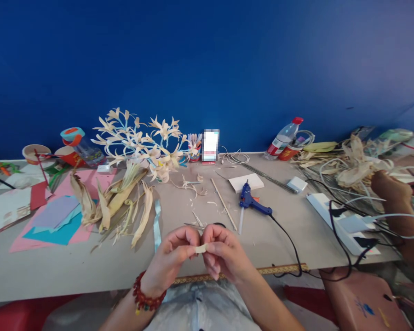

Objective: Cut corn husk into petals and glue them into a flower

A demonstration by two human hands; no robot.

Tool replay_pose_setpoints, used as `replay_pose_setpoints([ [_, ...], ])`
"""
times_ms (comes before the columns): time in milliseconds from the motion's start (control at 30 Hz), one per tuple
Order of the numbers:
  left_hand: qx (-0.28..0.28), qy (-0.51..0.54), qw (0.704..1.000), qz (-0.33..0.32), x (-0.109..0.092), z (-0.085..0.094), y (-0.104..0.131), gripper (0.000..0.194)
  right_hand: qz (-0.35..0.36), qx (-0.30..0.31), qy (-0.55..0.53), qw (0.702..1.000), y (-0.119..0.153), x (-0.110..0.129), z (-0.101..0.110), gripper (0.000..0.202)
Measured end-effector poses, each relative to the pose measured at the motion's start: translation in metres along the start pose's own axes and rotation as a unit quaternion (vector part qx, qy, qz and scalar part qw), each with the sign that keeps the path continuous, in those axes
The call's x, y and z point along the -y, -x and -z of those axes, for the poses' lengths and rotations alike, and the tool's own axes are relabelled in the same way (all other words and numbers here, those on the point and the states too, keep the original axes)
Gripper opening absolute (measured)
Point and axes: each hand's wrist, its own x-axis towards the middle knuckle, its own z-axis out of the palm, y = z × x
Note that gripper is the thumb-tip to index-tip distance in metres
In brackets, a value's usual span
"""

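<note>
Over the table's front edge, a small pale strip [200,248] is stretched between my two hands. My left hand [180,250], with a red beaded bracelet on its wrist, pinches the strip's left end between thumb and fingers. The right end is pinched by my right hand [222,253]. Just behind my fingertips lie scissors [197,221], partly hidden by the hands. A light blue ribbon [157,225] lies to their left. Dried corn husks [115,207] are farther left, and a blue glue gun [253,200] rests to the right.
Husk flowers [152,145] stand at the back beside a lit phone [210,146]. A bottle [283,139], a wooden stick [224,204] and a power strip [338,225] are on the table [276,239]. Another person's hand [391,188] touches husks at the far right.
</note>
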Motion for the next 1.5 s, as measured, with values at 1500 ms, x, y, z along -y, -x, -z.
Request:
replay_pose_setpoints([
  [1500,0.032,0.011,0.999,0.009,-0.002,0.006,-0.003,0.029,-0.014,0.007,0.082,0.996,0.002,0.02,0.013,0.014],
])
